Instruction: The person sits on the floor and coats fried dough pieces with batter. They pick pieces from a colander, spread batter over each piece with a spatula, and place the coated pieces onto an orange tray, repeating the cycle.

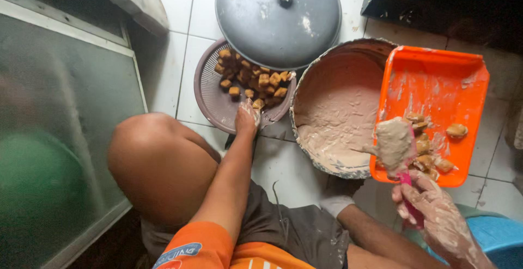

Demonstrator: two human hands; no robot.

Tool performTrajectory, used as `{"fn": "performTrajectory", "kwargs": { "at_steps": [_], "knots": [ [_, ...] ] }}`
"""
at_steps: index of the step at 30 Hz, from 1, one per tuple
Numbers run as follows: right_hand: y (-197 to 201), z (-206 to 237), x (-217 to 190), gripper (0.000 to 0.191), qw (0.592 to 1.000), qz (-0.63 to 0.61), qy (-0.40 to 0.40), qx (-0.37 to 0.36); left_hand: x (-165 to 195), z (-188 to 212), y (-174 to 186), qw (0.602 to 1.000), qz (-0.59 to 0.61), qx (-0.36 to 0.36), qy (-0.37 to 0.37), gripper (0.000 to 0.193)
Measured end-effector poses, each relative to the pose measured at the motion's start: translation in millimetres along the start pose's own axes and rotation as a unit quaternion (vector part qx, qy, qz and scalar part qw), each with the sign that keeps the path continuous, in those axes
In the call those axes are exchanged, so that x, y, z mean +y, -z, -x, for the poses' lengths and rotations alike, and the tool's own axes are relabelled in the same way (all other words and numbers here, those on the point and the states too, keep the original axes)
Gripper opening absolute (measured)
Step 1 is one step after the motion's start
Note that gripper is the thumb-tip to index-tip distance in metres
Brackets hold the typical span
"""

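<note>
Fried brown tofu cubes (pixel 251 77) fill the mauve round plastic sieve (pixel 210 97) at upper centre; left hand (pixel 247 119), arm outstretched, pinches one; right hand (pixel 436 212), lower right, grips a pink-handled batter-coated spatula (pixel 395 144)

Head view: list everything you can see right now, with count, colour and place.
Round perforated plastic basket: one, mauve, on the floor tiles, top centre.
Fried brown cubes: a pile, golden brown, inside the basket.
Domed metal lid with knob: one, grey, overlapping the basket's far edge.
Large round basin of batter: one, beige paste inside, centre right.
Rectangular plastic tray: one, orange, resting over the basin's right rim.
Batter-coated pieces: several, brown, at the tray's near end.
Pink-handled spatula: one, loaded with grey paste, over the tray.
Blue plastic stool: one, bottom right.
Left hand: at the basket's near rim, fingers touching the cubes.
Right hand: batter-smeared, gripping the spatula handle.
</note>
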State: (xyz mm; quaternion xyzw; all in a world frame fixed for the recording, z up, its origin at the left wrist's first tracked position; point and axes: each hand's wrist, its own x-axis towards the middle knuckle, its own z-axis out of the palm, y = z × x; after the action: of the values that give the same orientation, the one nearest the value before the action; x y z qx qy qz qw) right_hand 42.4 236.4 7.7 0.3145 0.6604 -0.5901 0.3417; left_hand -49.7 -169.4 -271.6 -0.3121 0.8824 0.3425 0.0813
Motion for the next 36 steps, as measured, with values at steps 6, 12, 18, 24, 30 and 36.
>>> {"fn": "performTrajectory", "kwargs": {
  "at_steps": [6, 12, 18, 24, 30, 36],
  "knots": [
    [9.2, 1.1, -5.1, 0.027, 0.998, -0.049, -0.016, -0.022, 120.9, 55.8, 16.1, 0.946, 0.239, 0.109, -0.193, 0.016],
    [-18.3, 9.3, -27.8, 0.028, 0.988, 0.067, 0.117, 0.07, 206.7, 203.7, 41.2, 0.828, 0.433, -0.283, -0.214, 0.021],
    [-16.4, 18.1, -24.0, 0.031, 0.982, -0.003, 0.178, 0.055, 217.8, 249.0, 75.8, 0.778, 0.426, -0.414, -0.204, 0.027],
    [-3.9, 24.6, -8.4, 0.036, 0.978, 0.025, 0.186, 0.09, 212.5, 251.4, 69.2, 0.76, 0.429, -0.448, -0.193, 0.026],
    [7.1, 26.9, 1.4, 0.037, 0.972, -0.001, 0.219, 0.083, 205.2, 233.8, 62.0, 0.602, 0.54, -0.588, -0.021, 0.023],
    [2.5, 21.4, -1.4, 0.038, 0.957, 0.008, 0.288, 0.043, 205.2, 233.4, 67.8, 0.589, 0.479, -0.645, -0.088, 0.022]
  ]
}}
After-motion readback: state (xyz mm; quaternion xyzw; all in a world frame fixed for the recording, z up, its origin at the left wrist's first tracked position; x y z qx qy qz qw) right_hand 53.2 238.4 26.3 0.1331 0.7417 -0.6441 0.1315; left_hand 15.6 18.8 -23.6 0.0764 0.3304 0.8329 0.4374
